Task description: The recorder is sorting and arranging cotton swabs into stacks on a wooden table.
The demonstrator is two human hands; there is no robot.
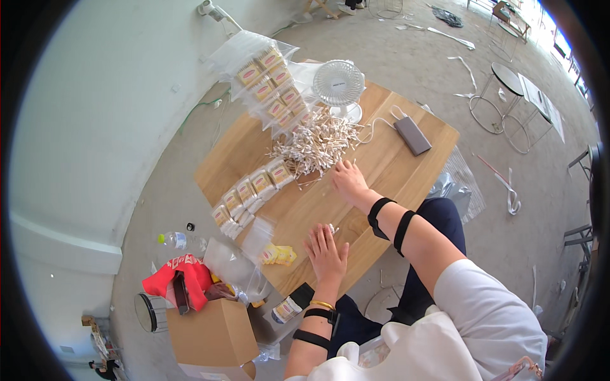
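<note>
A large loose heap of cotton swabs (314,143) lies across the far middle of the wooden table (406,178). At the heap's near edge my right hand (349,183) has its fingers curled down, and a swab tip shows beside its fingertips. My left hand (327,255) rests near the table's front edge, fingers stretched out and thumb apart. A few swabs (333,228) lie by its fingertips, partly covered by the hand. Left of the heap runs a row of filled clear packs (254,185) with yellow labels. Loose yellow cards (277,254) and clear bags (257,236) lie left of my left hand.
A stack of filled packs (270,79) on clear plastic, a white fan (338,84) and a cabled grey power bank (413,134) occupy the far side. On the left stand a cardboard box (210,330), a red bag (181,279) and a plastic bottle (171,240). Stools (506,79) stand far right.
</note>
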